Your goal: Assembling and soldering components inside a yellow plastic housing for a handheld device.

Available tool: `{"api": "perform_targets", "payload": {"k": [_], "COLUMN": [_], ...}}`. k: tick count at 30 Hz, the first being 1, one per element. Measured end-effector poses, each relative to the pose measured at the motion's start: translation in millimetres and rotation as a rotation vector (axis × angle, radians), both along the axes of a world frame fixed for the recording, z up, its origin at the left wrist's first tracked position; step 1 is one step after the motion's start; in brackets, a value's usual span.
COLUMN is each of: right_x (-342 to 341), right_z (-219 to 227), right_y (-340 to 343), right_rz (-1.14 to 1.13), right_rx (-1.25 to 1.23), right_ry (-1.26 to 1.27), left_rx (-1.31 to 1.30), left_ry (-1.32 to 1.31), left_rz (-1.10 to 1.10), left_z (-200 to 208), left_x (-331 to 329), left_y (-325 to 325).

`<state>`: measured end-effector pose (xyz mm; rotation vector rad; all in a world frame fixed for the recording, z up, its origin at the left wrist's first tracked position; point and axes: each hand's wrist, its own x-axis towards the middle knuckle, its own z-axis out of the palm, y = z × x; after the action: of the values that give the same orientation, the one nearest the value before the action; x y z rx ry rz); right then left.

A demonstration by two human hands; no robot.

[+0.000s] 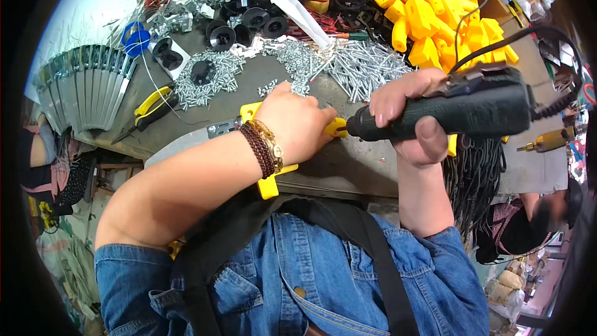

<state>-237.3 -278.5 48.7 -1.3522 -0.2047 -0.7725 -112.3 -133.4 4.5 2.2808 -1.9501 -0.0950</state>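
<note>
My right hand [407, 118] is wrapped round a black corded electric screwdriver [476, 109], held level with its tip pointing left. The tip meets the end of a yellow plastic handle [268, 188], or stops just short of it; I cannot tell which. Over that handle my left hand [292, 115] is closed, its fingers at the end by the screwdriver and hiding much of it. A flat grey metal blade [186, 147] with a slotted bracket [222, 127] runs out from the handle to the left, partly under my forearm.
Behind my hands lie piles of screws [364, 71] and small nuts [292, 59]. Yellow handles [429, 15] are heaped at the back right. Pliers [152, 107], fanned metal blades [87, 87] and black spools [221, 36] sit left. A cord [569, 56] loops at right; a person [525, 224] is beyond.
</note>
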Motion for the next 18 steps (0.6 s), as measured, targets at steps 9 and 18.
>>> {"api": "perform_targets", "payload": {"k": [9, 18], "right_x": [4.0, 1.2], "right_z": [-12.0, -5.6], "right_y": [2.2, -5.3], "right_rz": [0.024, 0.178], "right_rx": [0.038, 0.043], "right_ry": [0.016, 0.116], "left_rx": [-0.026, -0.014], "left_ry": [0.039, 0.019], "left_rz": [-0.008, 0.022], "left_z": [-2.7, -0.1], "left_x": [2.9, 2.4], "left_y": [-2.1, 0.7]}}
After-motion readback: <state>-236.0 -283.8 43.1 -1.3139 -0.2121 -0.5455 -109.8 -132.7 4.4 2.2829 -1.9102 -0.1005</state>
